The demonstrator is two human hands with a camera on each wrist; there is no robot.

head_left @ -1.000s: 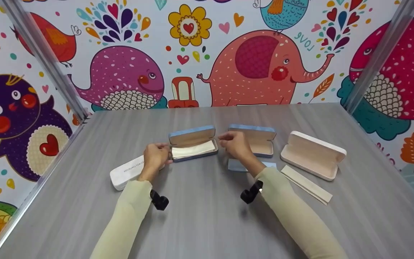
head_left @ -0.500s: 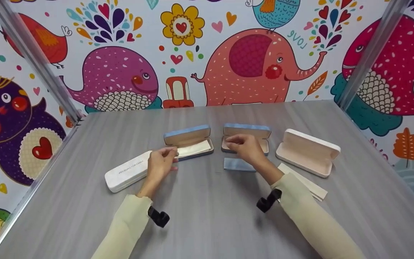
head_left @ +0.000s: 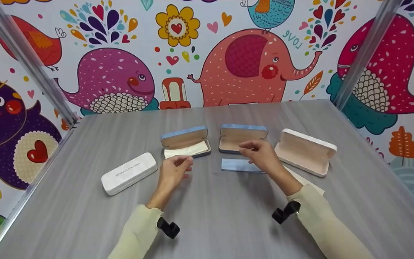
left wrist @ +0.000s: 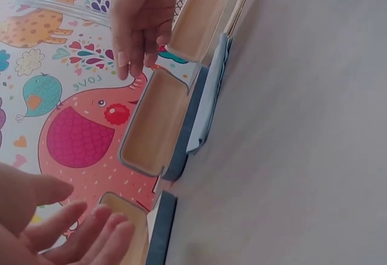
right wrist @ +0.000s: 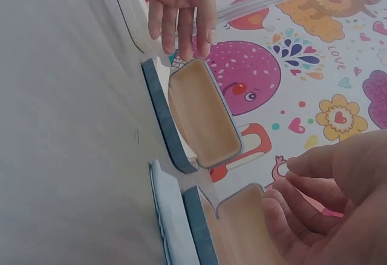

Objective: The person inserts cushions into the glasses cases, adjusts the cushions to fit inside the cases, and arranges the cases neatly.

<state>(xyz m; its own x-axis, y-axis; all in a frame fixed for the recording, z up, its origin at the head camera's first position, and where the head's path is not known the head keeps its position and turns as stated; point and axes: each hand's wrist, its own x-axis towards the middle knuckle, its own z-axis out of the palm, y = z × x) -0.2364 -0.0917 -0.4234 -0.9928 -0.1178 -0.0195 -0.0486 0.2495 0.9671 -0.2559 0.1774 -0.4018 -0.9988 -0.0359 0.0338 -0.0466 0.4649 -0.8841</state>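
Note:
My left hand (head_left: 173,172) hovers just in front of a blue glasses case (head_left: 185,138) that stands open with a folded cream cloth (head_left: 189,149) inside. Its fingers are relaxed and hold nothing. My right hand (head_left: 262,156), fingers loosely bent and holding nothing, is over the front right of a second blue glasses case (head_left: 241,133), whose lid is up and beige lining shows. A folded blue cleaning cloth (head_left: 235,165) lies in front of that case, partly under the right hand in the head view. Both hands also appear in the left wrist view, the right hand (left wrist: 144,23) farther off.
A closed white glasses case (head_left: 129,173) with printed lettering lies left of the left hand. On the right, an open white glasses case (head_left: 306,153) has a cream cloth (head_left: 309,182) before it, partly behind the right forearm. A patterned wall backs the grey table (head_left: 214,223).
Both hands have drawn back toward the person and moved right, the left leaving the side of the cloth-filled blue case, the right leaving the gap between the blue cases. The cases stay put.

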